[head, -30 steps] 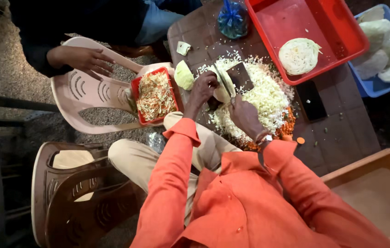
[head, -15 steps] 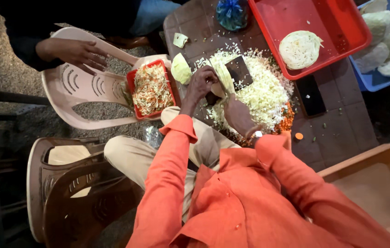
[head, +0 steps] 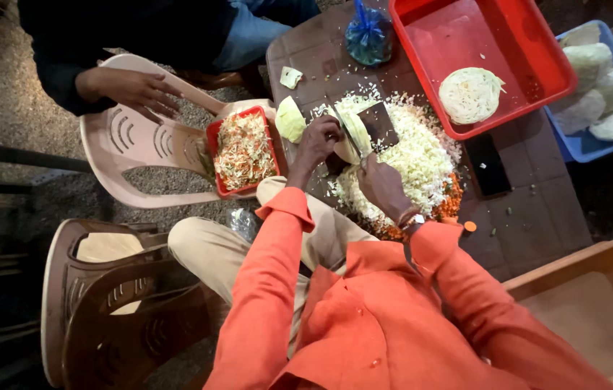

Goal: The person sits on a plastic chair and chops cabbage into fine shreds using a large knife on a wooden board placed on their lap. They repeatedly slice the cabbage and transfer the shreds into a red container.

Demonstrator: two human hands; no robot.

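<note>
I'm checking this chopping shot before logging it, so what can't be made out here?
- Head view: the cabbage piece is mostly covered by the left hand.
- Head view: the knife handle is hidden inside the right hand grip.
- Head view: the blue crate is cut off by the right edge.

Knife handle (head: 365, 160) hidden in fist; blue tray (head: 573, 141) cut off.
</note>
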